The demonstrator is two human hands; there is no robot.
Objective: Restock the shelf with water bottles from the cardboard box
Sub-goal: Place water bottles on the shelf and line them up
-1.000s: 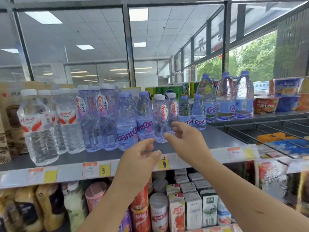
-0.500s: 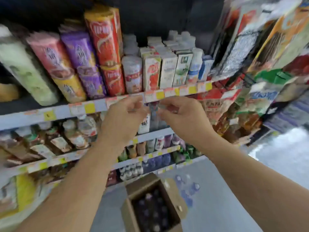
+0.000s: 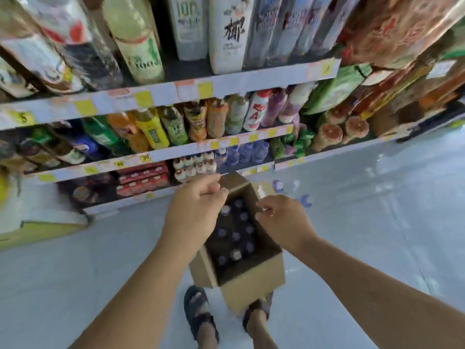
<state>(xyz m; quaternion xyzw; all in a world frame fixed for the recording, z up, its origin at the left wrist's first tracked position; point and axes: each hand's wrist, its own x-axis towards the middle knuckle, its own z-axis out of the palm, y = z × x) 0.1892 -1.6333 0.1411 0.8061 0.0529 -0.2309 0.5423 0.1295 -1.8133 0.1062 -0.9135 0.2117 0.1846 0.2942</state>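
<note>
An open cardboard box (image 3: 254,280) stands on the floor in front of my feet. Several water bottles (image 3: 236,235) with pale caps stand upright inside it. My left hand (image 3: 195,212) hovers over the box's left rim, fingers curled and holding nothing. My right hand (image 3: 281,220) hovers over the right rim, fingers loosely curled and also holding nothing. Neither hand touches a bottle. The top shelf with the water bottles is out of view.
Stocked shelves (image 3: 191,90) of drink bottles and cartons fill the upper half, with snack bags (image 3: 392,71) at the right. Loose water bottles (image 3: 292,190) lie on the pale floor (image 3: 377,222) behind the box. A flat yellow-green box (image 3: 37,230) sits at the left.
The view has swung down from the top shelf of water bottles to the floor. Both hands have come down from the shelf edge and now hang over the open box.
</note>
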